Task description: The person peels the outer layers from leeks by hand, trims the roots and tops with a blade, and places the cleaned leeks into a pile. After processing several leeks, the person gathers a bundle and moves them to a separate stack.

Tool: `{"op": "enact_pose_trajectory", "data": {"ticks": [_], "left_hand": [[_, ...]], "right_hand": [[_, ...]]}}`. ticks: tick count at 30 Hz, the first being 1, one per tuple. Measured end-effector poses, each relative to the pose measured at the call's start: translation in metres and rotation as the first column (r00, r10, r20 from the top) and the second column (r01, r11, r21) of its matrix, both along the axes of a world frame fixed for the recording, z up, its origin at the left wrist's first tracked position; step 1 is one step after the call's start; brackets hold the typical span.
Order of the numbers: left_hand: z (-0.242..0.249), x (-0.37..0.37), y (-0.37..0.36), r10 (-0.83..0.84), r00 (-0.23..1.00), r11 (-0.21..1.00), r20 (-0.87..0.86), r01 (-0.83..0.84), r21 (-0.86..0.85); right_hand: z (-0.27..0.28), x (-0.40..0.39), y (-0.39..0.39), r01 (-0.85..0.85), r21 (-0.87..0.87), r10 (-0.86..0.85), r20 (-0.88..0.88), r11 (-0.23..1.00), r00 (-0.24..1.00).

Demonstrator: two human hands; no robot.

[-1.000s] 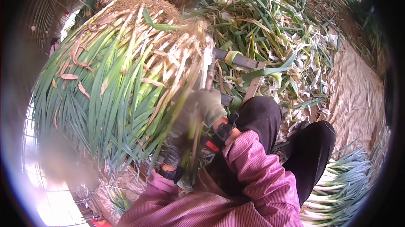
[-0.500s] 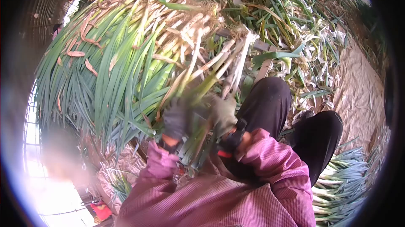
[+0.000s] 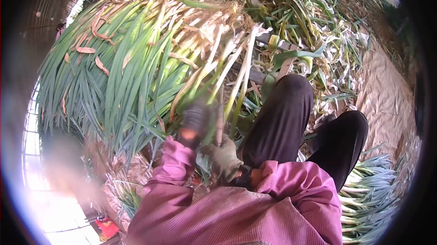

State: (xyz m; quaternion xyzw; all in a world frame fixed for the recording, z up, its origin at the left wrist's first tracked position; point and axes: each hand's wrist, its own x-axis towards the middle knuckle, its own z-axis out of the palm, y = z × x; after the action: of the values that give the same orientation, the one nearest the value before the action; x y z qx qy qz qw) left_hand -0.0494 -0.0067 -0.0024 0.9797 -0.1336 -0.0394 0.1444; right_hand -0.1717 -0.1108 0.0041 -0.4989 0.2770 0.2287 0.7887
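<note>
Where stalks (image 3: 243, 79) point: roots up-right, axis slanting.
Left hand (image 3: 195, 117): blurred; grip, we cannot tell.
Right hand (image 3: 225, 157): curled round brown stick (image 3: 220, 124).

Onion heap (image 3: 123, 58) fills the L side, w/ leaf scraps (image 3: 309, 22) behind & to its R, a bar (image 3: 284, 44) btwn the two. Ground sheet (image 3: 387, 95) runs along the far R, past the scraps; onion row (image 3: 371, 199) lies near R, just beyond the knees (image 3: 287, 108). Small bunch (image 3: 129, 197) sits front L (cloth or bag (image 3: 107, 227) nr. it, too).
</note>
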Motion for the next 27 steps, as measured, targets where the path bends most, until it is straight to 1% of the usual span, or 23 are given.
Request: {"op": "enact_pose_trajectory", "data": {"ticks": [1, 2, 4, 6, 7, 9, 11, 12, 14, 15, 16, 17, 18, 19, 20, 21, 22, 24, 25, 26, 27], "left_hand": [[0.000, 0.001, 0.009, 0.016, 0.998, 0.961, -0.064, -0.033, -0.275], [-0.002, -0.001, 0.013, 0.024, 0.991, 0.944, -0.131, -0.066, -0.323], [0.018, -0.006, 0.007, 0.040, 0.965, 0.902, -0.261, -0.147, -0.406], [-0.005, -0.011, 0.018, -0.023, 0.997, 0.869, -0.080, -0.019, -0.494], [0.002, -0.009, 0.018, 0.035, 0.965, 0.948, -0.260, -0.115, -0.298], [-0.013, -0.012, 0.015, 0.023, 0.989, 0.927, -0.143, -0.075, -0.368], [-0.039, -0.013, 0.020, 0.006, 1.000, 0.927, -0.020, -0.013, -0.374], [-0.057, -0.010, 0.025, -0.011, 0.999, 0.938, 0.043, 0.025, -0.345], [-0.067, -0.010, 0.026, -0.016, 0.993, 0.969, 0.121, 0.046, -0.244], [-0.066, -0.011, 0.023, -0.004, 0.991, 0.984, 0.137, 0.028, -0.174], [-0.057, -0.012, 0.018, 0.008, 0.995, 0.993, 0.104, 0.004, -0.114], [-0.048, -0.012, 0.012, 0.019, 0.997, 0.999, 0.072, -0.015, -0.051], [-0.027, -0.014, 0.001, 0.036, 0.999, 0.999, -0.010, -0.036, 0.002], [-0.017, -0.013, -0.005, 0.058, 0.994, 0.997, -0.091, -0.053, 0.058], [-0.028, -0.013, 0.003, 0.028, 0.999, 0.995, -0.033, -0.025, 0.095], [-0.050, -0.016, 0.016, -0.005, 1.000, 0.991, 0.023, 0.002, 0.133], [-0.067, -0.016, 0.025, -0.040, 0.996, 0.984, 0.076, 0.027, 0.174], [-0.090, -0.010, 0.031, -0.012, 0.997, 0.981, 0.080, -0.004, 0.192], [-0.084, -0.008, 0.026, -0.038, 0.993, 0.992, 0.112, 0.024, 0.124], [-0.081, -0.006, 0.022, -0.065, 0.987, 0.997, 0.144, 0.057, 0.058], [-0.066, -0.001, 0.012, -0.093, 0.983, 0.995, 0.156, 0.096, -0.012]], "right_hand": [[0.012, 0.005, -0.004, -0.008, -0.006, 0.008, -0.006, 1.000, 1.000], [0.019, 0.009, -0.007, -0.016, -0.009, 0.016, -0.013, 1.000, 1.000], [0.017, 0.022, -0.009, 0.062, 0.000, -0.062, 0.049, 0.998, 0.997], [0.020, 0.041, -0.021, 0.108, 0.022, -0.110, 0.093, 0.994, 0.990], [0.010, 0.052, -0.021, 0.091, -0.034, -0.088, 0.091, 0.995, 0.992], [0.000, 0.071, -0.027, 0.127, 0.023, -0.128, 0.064, 0.992, 0.990], [-0.006, 0.092, -0.034, 0.148, 0.065, -0.151, 0.043, 0.987, 0.988], [-0.020, 0.104, -0.034, 0.128, 0.077, -0.132, 0.050, 0.989, 0.990], [-0.061, 0.130, -0.026, 0.040, 0.121, -0.049, 0.074, 0.992, 0.996], [-0.084, 0.143, -0.024, -0.026, 0.144, 0.013, 0.091, 0.989, 0.996], [-0.063, 0.153, -0.031, -0.070, 0.181, 0.052, 0.102, 0.981, 0.993], [-0.044, 0.157, -0.045, -0.265, -0.143, 0.284, 0.129, 0.953, 0.950], [-0.033, 0.161, -0.050, -0.292, -0.237, 0.330, 0.139, 0.927, 0.934], [-0.042, 0.167, -0.048, -0.236, -0.263, 0.291, 0.193, 0.935, 0.937], [-0.051, 0.175, -0.047, -0.179, -0.295, 0.257, 0.254, 0.939, 0.933], [-0.064, 0.183, -0.045, -0.105, -0.329, 0.218, 0.330, 0.938, 0.918], [-0.082, 0.191, -0.040, -0.003, -0.375, 0.178, 0.435, 0.927, 0.882], [-0.131, 0.209, -0.028, 0.291, -0.464, 0.123, 0.677, 0.837, 0.726], [-0.109, 0.211, -0.033, 0.392, -0.463, 0.094, 0.732, 0.795, 0.675], [-0.092, 0.207, -0.043, 0.334, -0.336, -0.072, 0.601, 0.881, 0.796], [-0.033, 0.198, -0.061, 0.352, -0.153, -0.266, 0.404, 0.923, 0.875]]}}
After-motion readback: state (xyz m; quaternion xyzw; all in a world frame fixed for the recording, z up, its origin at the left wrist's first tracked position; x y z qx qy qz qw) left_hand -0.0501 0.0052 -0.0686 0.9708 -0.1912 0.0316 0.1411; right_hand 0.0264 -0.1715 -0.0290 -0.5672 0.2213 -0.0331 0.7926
